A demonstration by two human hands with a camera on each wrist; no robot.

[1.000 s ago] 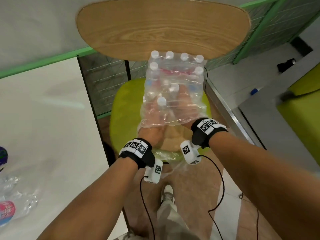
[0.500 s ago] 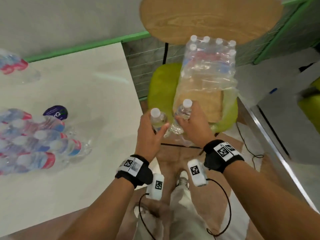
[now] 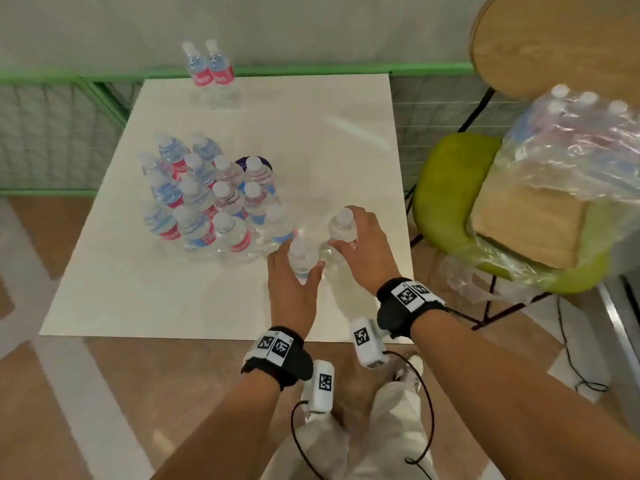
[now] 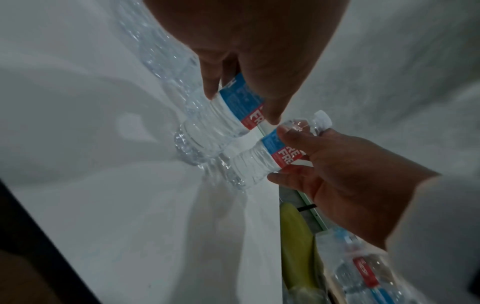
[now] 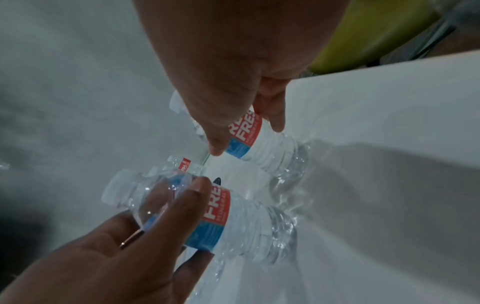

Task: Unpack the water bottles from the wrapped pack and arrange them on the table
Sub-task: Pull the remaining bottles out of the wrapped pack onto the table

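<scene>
Clear bottles (image 3: 302, 255) upright, caps up, one in each hand (image 3: 291, 289)

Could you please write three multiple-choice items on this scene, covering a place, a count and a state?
1. Where is the clear plastic-wrapped pack of bottles?
A. on the green chair
B. on the floor
C. on the white table

2. How many bottles stand apart at the white square table's far edge?
A. five
B. two
C. none

3. What is the left hand doing?
A. hanging idle
B. pressing flat
C. gripping a bottle

Answers: 1 A, the pack rests on the green cushioned chair. 2 B, two red-labelled bottles stand alone. 3 C, fingers curl round a small clear water bottle.
</scene>
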